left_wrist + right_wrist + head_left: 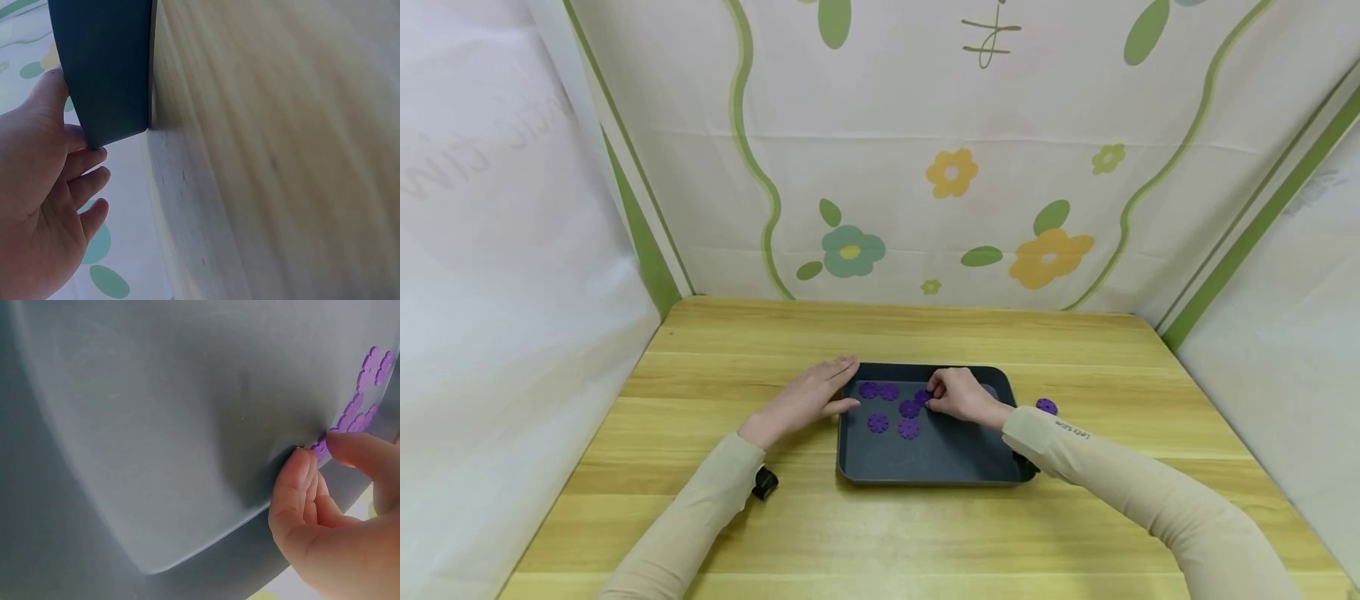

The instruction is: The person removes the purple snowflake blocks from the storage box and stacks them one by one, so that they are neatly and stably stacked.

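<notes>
A dark grey rectangular tray (962,458) lies on the wooden table. My left hand (808,393) is at its far left corner, fingers extended along the outside and thumb over the rim; the left wrist view shows the fingertips (97,156) against the tray's wall (109,75). Inside the tray, my right hand (962,394) pinches a purple notched disc (320,449) between thumb and fingers, low over the tray floor. It overlaps a neighbouring purple disc (909,409). Several more discs lie flat around it, among them one (877,422) nearer the left side.
Another purple disc (1047,406) lies on the table (865,542) to the right of the tray, close to the right sleeve. A white curtain (880,167) with printed flowers stands behind the table, and white fabric walls flank both sides.
</notes>
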A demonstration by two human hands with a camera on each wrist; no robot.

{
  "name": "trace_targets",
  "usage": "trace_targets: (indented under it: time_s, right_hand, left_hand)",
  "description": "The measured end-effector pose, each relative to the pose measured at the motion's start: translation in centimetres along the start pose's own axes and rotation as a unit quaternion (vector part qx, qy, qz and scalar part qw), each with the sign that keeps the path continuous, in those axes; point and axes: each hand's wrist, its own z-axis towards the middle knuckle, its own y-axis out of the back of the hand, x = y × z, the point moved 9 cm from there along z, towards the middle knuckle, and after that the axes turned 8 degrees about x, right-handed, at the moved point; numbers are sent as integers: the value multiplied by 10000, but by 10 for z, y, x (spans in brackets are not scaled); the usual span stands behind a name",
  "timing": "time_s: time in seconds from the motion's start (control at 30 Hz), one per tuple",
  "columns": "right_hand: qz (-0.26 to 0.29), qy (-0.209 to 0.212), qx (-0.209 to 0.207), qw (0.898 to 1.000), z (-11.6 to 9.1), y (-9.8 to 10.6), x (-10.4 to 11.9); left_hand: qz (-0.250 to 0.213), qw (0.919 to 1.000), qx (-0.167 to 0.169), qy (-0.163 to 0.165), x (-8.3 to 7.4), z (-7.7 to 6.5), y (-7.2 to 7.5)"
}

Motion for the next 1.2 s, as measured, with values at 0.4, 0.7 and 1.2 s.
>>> trace_targets:
  time_s: [0.4, 0.7, 1.2]
  right_hand:
    - [-148, -47, 32, 9999, -3, 4, 1]
    - [-204, -109, -23, 9997, -3, 3, 1]
    - [-100, -72, -42, 9999, 1, 1, 2]
  left_hand:
    - [69, 9999, -99, -79, -1, 1, 1]
    - [65, 9999, -50, -76, -2, 0, 2]
    - [21, 10000, 3, -56, -2, 1, 2]
